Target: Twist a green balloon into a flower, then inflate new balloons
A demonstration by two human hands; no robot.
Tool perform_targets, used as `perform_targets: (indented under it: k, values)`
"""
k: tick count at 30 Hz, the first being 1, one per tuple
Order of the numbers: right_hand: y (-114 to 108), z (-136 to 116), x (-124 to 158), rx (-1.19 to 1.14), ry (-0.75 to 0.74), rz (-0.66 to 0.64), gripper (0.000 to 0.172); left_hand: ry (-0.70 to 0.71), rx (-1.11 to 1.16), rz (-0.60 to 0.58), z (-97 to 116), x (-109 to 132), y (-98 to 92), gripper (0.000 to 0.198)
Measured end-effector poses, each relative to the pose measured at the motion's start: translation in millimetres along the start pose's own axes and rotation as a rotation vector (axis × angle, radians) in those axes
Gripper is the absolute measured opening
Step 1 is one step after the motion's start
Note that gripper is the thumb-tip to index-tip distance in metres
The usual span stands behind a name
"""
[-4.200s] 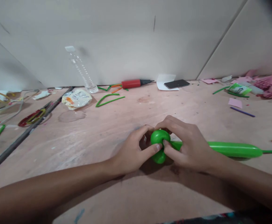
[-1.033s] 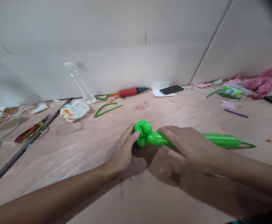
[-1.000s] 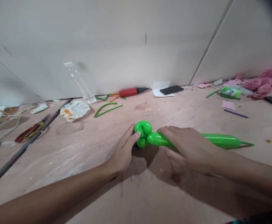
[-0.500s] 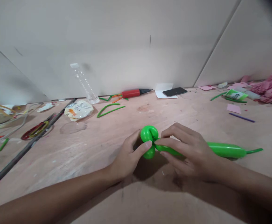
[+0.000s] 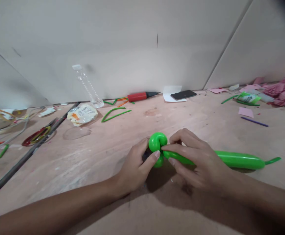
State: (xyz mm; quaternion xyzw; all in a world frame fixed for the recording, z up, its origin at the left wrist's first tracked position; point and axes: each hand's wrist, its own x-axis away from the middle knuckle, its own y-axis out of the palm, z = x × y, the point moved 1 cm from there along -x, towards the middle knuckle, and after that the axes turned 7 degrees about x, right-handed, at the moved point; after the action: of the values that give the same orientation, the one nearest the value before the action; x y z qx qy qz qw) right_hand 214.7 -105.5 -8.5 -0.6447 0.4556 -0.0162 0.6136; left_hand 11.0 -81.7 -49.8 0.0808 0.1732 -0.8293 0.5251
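A long green modelling balloon (image 5: pixel 237 159) lies on the pinkish wooden table (image 5: pixel 108 153), its thin tail pointing right. Its left end is bent into a small rounded loop (image 5: pixel 157 143). My left hand (image 5: pixel 137 166) grips that loop, thumb pressed across its lower part. My right hand (image 5: pixel 196 160) is closed on the balloon just right of the loop, pinching where the loop meets the long body. Both forearms rest low over the table's near edge.
A red hand pump (image 5: pixel 138 96), a clear plastic bottle (image 5: pixel 87 86), a dark phone (image 5: pixel 183 95) on white paper and limp green balloons (image 5: pixel 114 113) lie near the back wall. Scissors (image 5: pixel 36 136) and a dark rod are at left. Pink scraps and a green packet (image 5: pixel 248 97) are at right.
Earlier my right hand lay flatter over the balloon's body; now its fingers pinch at the base of the loop. My left thumb has closed across the loop.
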Motion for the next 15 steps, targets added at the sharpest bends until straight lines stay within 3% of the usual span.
perform_targets:
  k: [7, 11, 15]
  values:
    - [6.4, 6.1, 0.8, -0.009, 0.004, -0.043, 0.018, -0.065, 0.013, 0.069, 1.1, -8.9, -1.9, 0.026]
    - [5.0, 11.2, -4.0, 0.107, 0.088, 0.003, 0.003, -0.159, 0.126, 0.060, 0.0, -8.0, 1.9, 0.024]
    - [0.2, 10.2, -10.8, 0.240, 0.068, -0.031, 0.007, -0.200, 0.201, 0.067, -0.1, -6.0, 3.5, 0.028]
